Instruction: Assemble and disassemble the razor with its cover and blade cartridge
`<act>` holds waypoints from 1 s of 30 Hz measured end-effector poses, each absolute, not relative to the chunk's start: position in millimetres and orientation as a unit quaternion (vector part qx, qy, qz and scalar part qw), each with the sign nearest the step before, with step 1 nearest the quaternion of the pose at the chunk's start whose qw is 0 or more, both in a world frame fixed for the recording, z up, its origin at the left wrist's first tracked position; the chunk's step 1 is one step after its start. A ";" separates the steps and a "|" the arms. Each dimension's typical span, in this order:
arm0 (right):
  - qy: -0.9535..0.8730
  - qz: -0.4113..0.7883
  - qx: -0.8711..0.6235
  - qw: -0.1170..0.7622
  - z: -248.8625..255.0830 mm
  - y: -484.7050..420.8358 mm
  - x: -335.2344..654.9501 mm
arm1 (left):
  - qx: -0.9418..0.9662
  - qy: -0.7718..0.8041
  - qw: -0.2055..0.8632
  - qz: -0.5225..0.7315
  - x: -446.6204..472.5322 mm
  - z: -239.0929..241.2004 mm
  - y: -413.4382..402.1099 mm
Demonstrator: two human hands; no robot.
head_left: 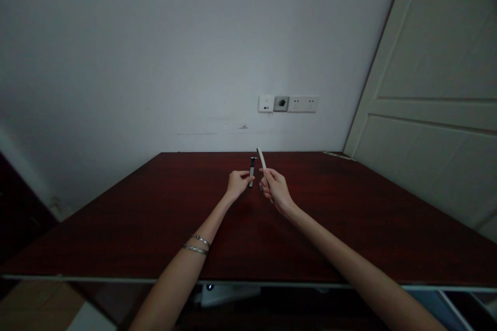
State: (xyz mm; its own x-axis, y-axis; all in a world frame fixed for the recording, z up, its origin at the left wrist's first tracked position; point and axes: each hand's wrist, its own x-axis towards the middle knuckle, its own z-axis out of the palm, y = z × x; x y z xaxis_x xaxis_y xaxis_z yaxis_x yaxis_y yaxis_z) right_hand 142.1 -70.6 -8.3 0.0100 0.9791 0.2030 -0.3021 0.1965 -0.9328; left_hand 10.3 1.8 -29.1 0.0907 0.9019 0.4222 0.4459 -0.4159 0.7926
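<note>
Both of my arms reach out over a dark red wooden table. My left hand is closed around the handle of a small dark razor whose head points away from me. Beside it, my right hand grips a thin pale stick-like object that slants up and to the left; I cannot make out what it is. The two hands are close together near the table's far middle. Two thin bracelets circle my left forearm.
A plain white wall rises behind the table, with a row of wall sockets just above it. A pale panelled door stands at the right. The table's near edge has a light strip, with floor below.
</note>
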 end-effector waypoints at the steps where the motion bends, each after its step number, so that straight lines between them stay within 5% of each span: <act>1: -0.470 0.523 -0.362 0.612 -9.3 -69.5 141.3 | 0.699 0.479 0.243 0.472 10.4 -28.5 1.2; 30: -0.468 0.524 -0.358 0.615 -29.4 -74.1 110.5 | 0.693 0.459 0.283 0.478 6.8 -29.9 6.5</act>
